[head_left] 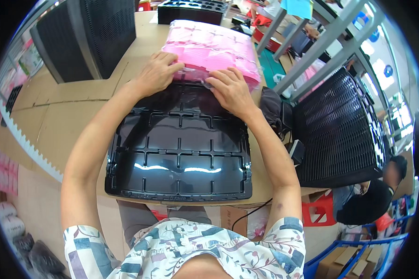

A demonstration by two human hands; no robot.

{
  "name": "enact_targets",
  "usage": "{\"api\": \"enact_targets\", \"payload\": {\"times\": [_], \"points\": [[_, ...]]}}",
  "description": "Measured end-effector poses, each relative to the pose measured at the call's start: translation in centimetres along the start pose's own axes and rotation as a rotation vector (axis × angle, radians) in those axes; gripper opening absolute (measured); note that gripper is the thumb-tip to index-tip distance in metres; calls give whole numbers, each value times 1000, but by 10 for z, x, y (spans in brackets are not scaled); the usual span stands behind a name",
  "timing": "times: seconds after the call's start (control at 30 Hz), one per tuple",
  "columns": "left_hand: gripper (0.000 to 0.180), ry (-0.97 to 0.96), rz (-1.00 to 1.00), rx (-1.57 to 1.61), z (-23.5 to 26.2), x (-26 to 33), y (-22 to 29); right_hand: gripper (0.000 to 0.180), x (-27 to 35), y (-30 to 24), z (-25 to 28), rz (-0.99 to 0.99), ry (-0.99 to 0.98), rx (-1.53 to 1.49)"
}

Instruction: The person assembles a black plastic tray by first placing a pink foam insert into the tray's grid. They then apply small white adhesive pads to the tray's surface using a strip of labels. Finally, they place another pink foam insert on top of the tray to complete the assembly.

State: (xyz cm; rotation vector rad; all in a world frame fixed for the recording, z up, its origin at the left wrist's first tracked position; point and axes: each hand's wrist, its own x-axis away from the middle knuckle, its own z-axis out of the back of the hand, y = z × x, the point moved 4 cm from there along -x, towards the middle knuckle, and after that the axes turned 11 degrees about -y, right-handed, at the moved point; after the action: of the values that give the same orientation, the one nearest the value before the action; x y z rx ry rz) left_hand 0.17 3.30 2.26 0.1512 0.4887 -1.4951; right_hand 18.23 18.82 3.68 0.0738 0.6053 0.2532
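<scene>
Hands meet at the far edge of a black moulded tray [179, 151] that lies flat on the cardboard-covered table [56, 121], close to its near edge. The left hand [157, 73] lies palm-down on the near left corner of a stack of pink bags [214, 49], fingers spread and curled over its edge. The right hand [230, 90] presses on the near right part of the same stack, where clear film seems to be bunched under the fingertips; whether it pinches the film or only rests on it cannot be told. Neither hand has lifted anything clear of the stack.

The pink stack sits just beyond the tray, touching or overlapping its far rim. The tray's compartments that show are all bare and glossy, so by the look of it the work with the stack is at its start: nothing pink lies in the tray, and the whole bundle stands together.

Tall stacks of black trays stand at the far left corner [86, 35] and off the right edge [340, 130]. Another person [372, 200] bends low beyond the right stack.
</scene>
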Motion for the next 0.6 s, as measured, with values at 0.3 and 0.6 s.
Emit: {"api": "enact_targets", "payload": {"times": [0.3,0.6], "points": [[42,219,-36,99,27,-43,43,39,43,103,53,-431,120,-328],[30,249,-243,52,28,-60,93,17,36,120,35,-465,108,-362]]}}
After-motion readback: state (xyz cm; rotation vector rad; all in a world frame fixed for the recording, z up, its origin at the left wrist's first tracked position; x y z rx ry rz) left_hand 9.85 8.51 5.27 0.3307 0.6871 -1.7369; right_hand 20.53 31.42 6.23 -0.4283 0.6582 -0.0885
